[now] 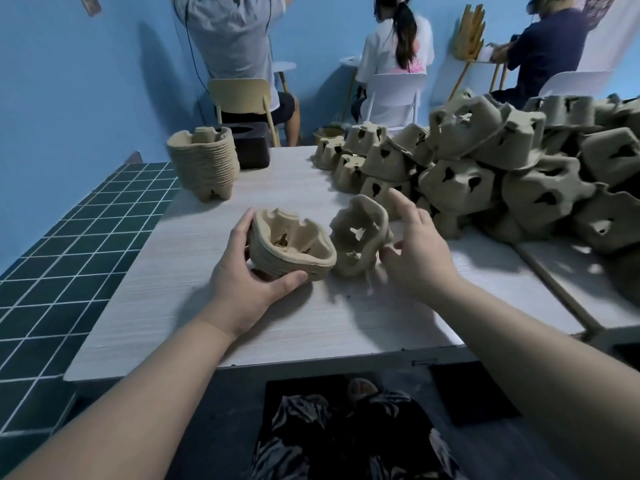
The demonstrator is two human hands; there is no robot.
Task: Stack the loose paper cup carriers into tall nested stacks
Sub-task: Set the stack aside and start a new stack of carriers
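Pulp-brown short stack (292, 249) cupped mouth-up in left hand (242, 271), fingers and thumb curled round its wall, steadied on table (173, 299) to receive. Loose carrier (360, 237) tipped on edge just beside, pinched by right hand (415, 251), fingers half-spread, likely turning it to nest. Unsorted heap (502, 174) within reach right; finished stack (204, 161) parked far left.

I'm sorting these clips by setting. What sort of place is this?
Probably a shared workroom for hand sorting: a big heap of loose carriers on the table, a finished stack, and other people seated at small desks.
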